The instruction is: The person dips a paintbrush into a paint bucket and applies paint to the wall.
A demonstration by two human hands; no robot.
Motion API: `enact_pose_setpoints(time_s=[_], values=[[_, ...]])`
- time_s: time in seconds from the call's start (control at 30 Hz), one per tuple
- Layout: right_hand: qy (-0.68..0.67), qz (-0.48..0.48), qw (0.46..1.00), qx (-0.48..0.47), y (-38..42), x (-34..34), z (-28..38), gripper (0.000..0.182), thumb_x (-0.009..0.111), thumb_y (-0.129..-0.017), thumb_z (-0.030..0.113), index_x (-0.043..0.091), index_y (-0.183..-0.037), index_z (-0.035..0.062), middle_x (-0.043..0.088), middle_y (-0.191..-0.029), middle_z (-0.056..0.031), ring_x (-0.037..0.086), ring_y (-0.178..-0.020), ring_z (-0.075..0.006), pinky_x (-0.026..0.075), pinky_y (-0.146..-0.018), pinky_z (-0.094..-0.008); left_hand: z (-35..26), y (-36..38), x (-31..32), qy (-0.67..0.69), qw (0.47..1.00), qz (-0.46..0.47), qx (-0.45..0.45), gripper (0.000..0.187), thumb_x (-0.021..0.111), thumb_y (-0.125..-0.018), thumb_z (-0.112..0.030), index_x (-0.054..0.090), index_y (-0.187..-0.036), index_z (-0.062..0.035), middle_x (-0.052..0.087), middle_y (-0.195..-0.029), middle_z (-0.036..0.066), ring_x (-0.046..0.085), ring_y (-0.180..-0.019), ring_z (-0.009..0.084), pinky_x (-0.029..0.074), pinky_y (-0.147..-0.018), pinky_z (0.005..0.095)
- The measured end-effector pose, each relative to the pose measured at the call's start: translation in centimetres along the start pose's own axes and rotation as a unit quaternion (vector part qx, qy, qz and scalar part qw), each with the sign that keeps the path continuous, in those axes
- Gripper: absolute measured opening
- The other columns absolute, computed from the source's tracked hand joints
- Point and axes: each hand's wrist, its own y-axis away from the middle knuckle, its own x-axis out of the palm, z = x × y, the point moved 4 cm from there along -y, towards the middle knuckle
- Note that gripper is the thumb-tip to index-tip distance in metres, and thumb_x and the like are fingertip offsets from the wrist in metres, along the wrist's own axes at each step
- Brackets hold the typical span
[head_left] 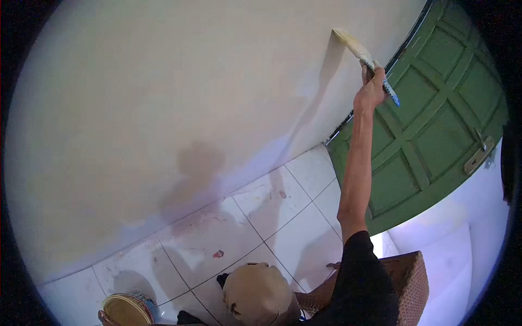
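Note:
My right hand [372,89] reaches up at the end of a straightened arm, fingers closed round the handle of a paintbrush [353,44]. The brush's pale bristles touch the cream wall [136,98], and its blue-tipped handle points down to the right. At the lower left edge, a few fingers of my left hand [106,319] curl against the side of a paint bucket [148,304]. Yellowish-tan contents fill the bucket's visible opening. Most of the left hand lies outside the view.
A green panelled door [429,108] with a metal handle [479,155] stands open at the right. White floor tiles [304,233] bear smudges and a reddish spot. Below are a brown woven piece of furniture [414,288] and a rounded beige cloth shape [258,293], possibly my clothed leg.

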Motion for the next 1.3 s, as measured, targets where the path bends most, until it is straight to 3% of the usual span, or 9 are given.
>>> enact_pose_setpoints(time_s=[0.27,0.37,0.43,0.53,0.83,0.93,1.07,1.17,1.3], values=[[-0.026,0.008,1.000,0.005,-1.8,-1.9,-2.2,0.022,0.060,-0.089,0.007,0.061,-0.098,-0.0121,0.067,-0.096,-0.0177,0.070,-0.082,-0.0255,0.060,-0.072,-0.0256,-0.7,-0.3,0.2,-0.008,1.000,0.006,-0.002,0.049,0.039,-0.102,-0.033,0.049,-0.130,0.0049,0.055,-0.126,0.025,0.052,-0.119,0.0346,0.039,-0.103,0.0419],[-0.025,-0.032,0.999,0.005,-2.6,-2.6,-2.9,0.022,0.061,-0.089,0.007,0.061,-0.098,-0.0127,0.066,-0.095,-0.0182,0.070,-0.080,-0.0265,0.061,-0.071,-0.0260,-0.9,-0.4,0.2,-0.009,1.000,0.008,0.000,0.048,0.039,-0.102,-0.033,0.049,-0.130,0.0051,0.056,-0.126,0.025,0.052,-0.118,0.0348,0.039,-0.103,0.0419],[-0.028,-0.021,0.999,0.010,-3.1,-3.1,-3.6,0.025,0.057,-0.092,0.008,0.057,-0.105,-0.0132,0.064,-0.100,-0.0172,0.069,-0.088,-0.0279,0.060,-0.075,-0.0277,-1.0,-0.7,0.5,-0.009,1.000,0.012,0.000,0.048,0.039,-0.102,-0.033,0.049,-0.129,0.0053,0.056,-0.126,0.025,0.052,-0.118,0.0349,0.039,-0.103,0.0419],[-0.027,-0.029,0.998,0.052,-4.4,-4.0,-4.7,0.024,0.056,-0.093,0.008,0.056,-0.105,-0.0119,0.064,-0.101,-0.0164,0.069,-0.089,-0.0281,0.060,-0.076,-0.0280,-1.1,-0.8,0.7,-0.010,1.000,0.017,0.002,0.048,0.039,-0.102,-0.033,0.049,-0.129,0.0055,0.056,-0.125,0.025,0.052,-0.118,0.0350,0.039,-0.103,0.0419],[-0.022,-0.044,0.997,0.053,-7.2,-7.4,-7.3,0.021,0.054,-0.095,0.010,0.057,-0.101,-0.0100,0.064,-0.101,-0.0157,0.068,-0.091,-0.0291,0.062,-0.081,-0.0323,-1.1,-0.9,1.1,-0.010,1.000,0.018,0.003,0.047,0.039,-0.102,-0.032,0.050,-0.128,0.0063,0.057,-0.124,0.026,0.053,-0.116,0.0355,0.039,-0.102,0.0420],[-0.034,-0.056,0.997,0.049,-8.6,-8.1,-8.1,0.022,0.058,-0.089,0.006,0.057,-0.099,-0.0133,0.065,-0.096,-0.0182,0.069,-0.081,-0.0286,0.062,-0.074,-0.0308,-1.0,-1.0,1.5,-0.009,1.000,0.018,0.003,0.047,0.039,-0.102,-0.032,0.050,-0.127,0.0065,0.057,-0.123,0.026,0.053,-0.116,0.0357,0.039,-0.102,0.0420],[0.009,-0.060,0.997,0.055,-9.5,-9.2,-8.4,0.025,0.054,-0.095,0.012,0.056,-0.104,-0.0118,0.064,-0.101,-0.0181,0.069,-0.090,-0.0295,0.062,-0.081,-0.0322,-0.5,-0.9,1.8,-0.007,1.000,0.017,0.003,0.047,0.039,-0.102,-0.031,0.050,-0.127,0.0068,0.057,-0.123,0.026,0.054,-0.115,0.0359,0.039,-0.102,0.0420],[-0.008,0.009,0.998,0.063,-9.7,-9.3,-8.7,0.023,0.056,-0.092,0.008,0.057,-0.101,-0.0131,0.064,-0.098,-0.0191,0.069,-0.086,-0.0292,0.063,-0.077,-0.0305,-0.1,-0.9,1.8,-0.009,1.000,0.017,0.001,0.046,0.039,-0.102,-0.031,0.051,-0.126,0.0071,0.057,-0.122,0.026,0.054,-0.115,0.0361,0.040,-0.101,0.0420],[0.064,-0.065,0.995,0.040,-8.9,-8.8,-7.4,0.025,0.055,-0.093,0.009,0.056,-0.103,-0.0135,0.065,-0.097,-0.0196,0.069,-0.084,-0.0272,0.061,-0.071,-0.0259,-0.1,-0.9,1.9,-0.007,1.000,0.017,0.004,0.046,0.040,-0.102,-0.030,0.051,-0.126,0.0074,0.058,-0.122,0.027,0.054,-0.114,0.0363,0.040,-0.101,0.0420]])
